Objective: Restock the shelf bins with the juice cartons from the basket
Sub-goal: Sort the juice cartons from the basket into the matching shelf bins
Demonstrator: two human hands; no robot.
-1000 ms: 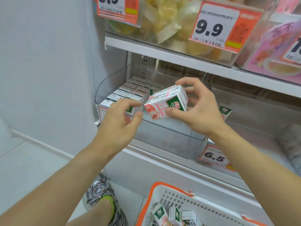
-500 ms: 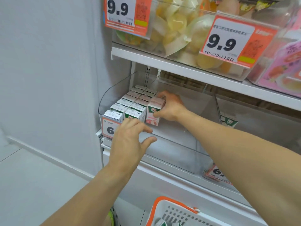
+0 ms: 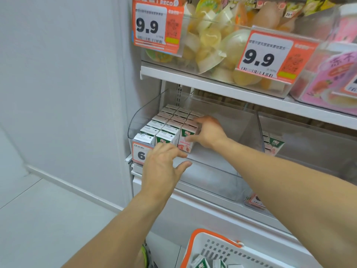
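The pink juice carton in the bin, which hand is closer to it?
Right. The right hand grips the pink juice carton from its right side. The left hand hovers open just below and in front, not touching.

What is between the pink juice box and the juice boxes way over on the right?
In the head view: the right hand gripping the pink carton, bare bin floor, a clear divider, then the right-side cartons.

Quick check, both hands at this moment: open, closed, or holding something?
Left hand: open, fingers spread, holding nothing.
Right hand: gripping the pink juice carton in the shelf bin.
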